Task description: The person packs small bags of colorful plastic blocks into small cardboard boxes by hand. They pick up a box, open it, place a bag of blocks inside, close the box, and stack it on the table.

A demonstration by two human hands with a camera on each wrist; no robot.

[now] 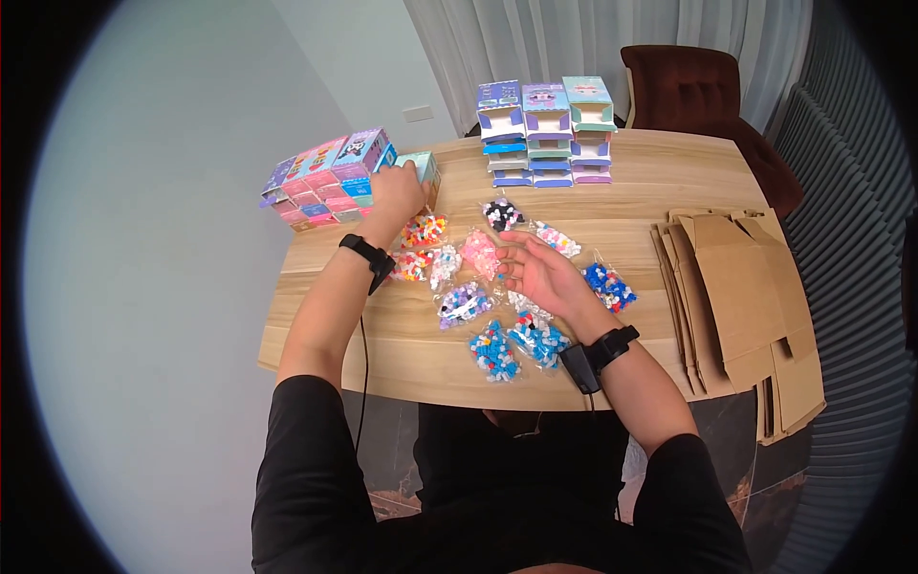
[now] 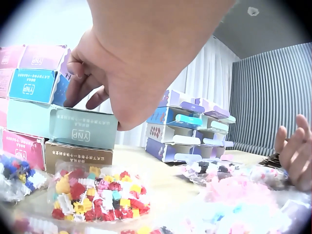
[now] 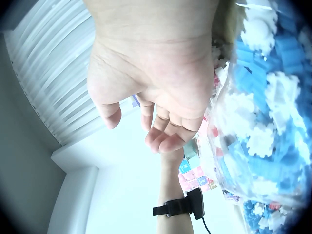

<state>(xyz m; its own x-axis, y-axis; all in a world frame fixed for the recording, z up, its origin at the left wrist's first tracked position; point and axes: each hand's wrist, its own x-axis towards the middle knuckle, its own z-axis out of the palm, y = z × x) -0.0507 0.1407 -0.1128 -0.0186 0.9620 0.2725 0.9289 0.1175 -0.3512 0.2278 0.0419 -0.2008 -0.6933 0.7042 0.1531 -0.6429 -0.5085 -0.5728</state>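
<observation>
The mint box (image 2: pixel 85 127) sits at the near end of the stacked boxes (image 1: pixel 330 177), on the left part of the table (image 1: pixel 636 196). It rests on a brown box (image 2: pixel 78 155), with a blue box (image 2: pixel 35 87) just beside it and one layer higher. The left hand (image 1: pixel 397 196) grips the mint box from above, its fingers bent over the top — how far they reach down the far side I cannot tell.

In front lie clear bags of small bricks: a red, yellow and white bag (image 2: pixel 97 197) near the mint box, a pink bag (image 1: pixel 479 253) toward the middle, a black and white bag (image 1: pixel 501 214) beyond it and a blue bag (image 1: pixel 494 351) near the table's front edge. Among them hovers the right hand (image 1: pixel 547 277), open and holding nothing, its fingers loosely curved.

Farther back stand more boxes (image 1: pixel 545 124), piled in three columns with flaps open toward the person. Flattened cardboard (image 1: pixel 746 287) lies at the right end — partly past the edge — and a dark red chair (image 1: pixel 681 86) stands behind, near pale curtains (image 1: pixel 545 38).
</observation>
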